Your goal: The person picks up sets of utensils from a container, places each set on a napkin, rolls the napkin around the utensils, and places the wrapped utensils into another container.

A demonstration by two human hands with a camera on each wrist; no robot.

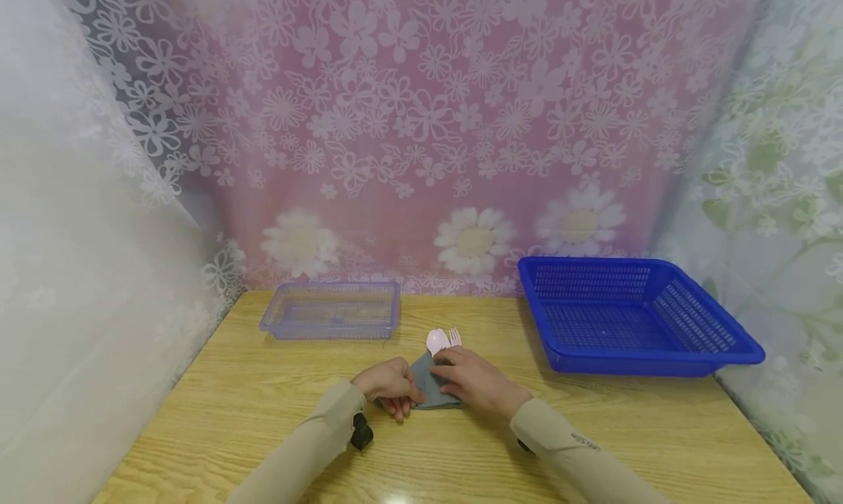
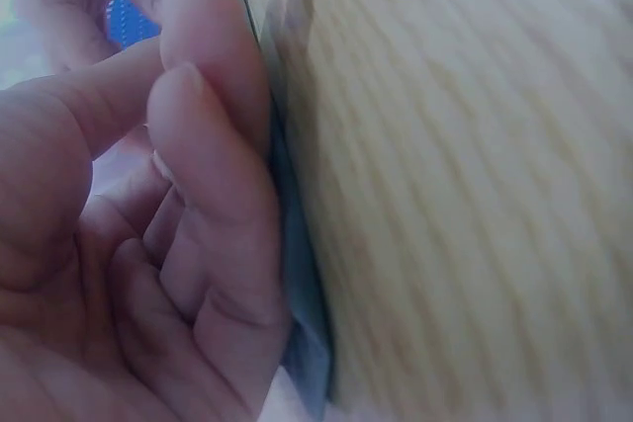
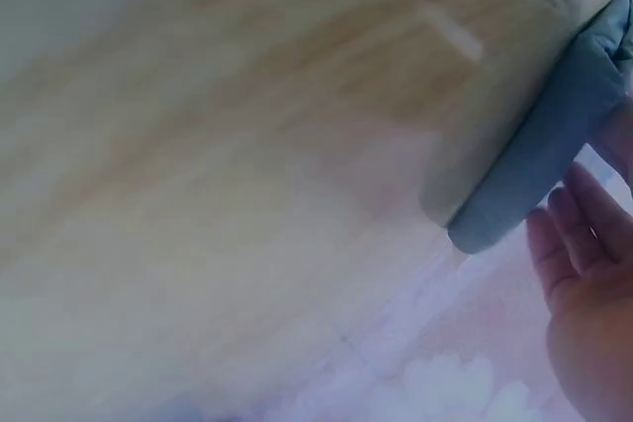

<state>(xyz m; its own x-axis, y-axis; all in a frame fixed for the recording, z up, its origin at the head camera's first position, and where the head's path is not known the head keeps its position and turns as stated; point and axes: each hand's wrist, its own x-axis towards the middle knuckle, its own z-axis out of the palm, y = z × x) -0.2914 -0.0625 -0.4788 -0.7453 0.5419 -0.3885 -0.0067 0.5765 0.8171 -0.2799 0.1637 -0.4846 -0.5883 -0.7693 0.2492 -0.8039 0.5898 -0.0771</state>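
Note:
A grey cloth lies folded on the table, with a pale pink spoon and a matching fork sticking out at its far end. At its left edge my left hand pinches the fabric, thumb toward the forefinger and the other fingers curled. In the left wrist view, a strip of the cloth shows between those fingers and the wood. My right hand rests on the cloth's right side with fingers fairly straight, covering part of the cutlery handles. The right wrist view shows its fingers against the rounded cloth edge.
A clear shallow plastic basket stands at the back left of the wooden table. At the back right is a larger blue basket. Flowered curtains hang behind and at both sides.

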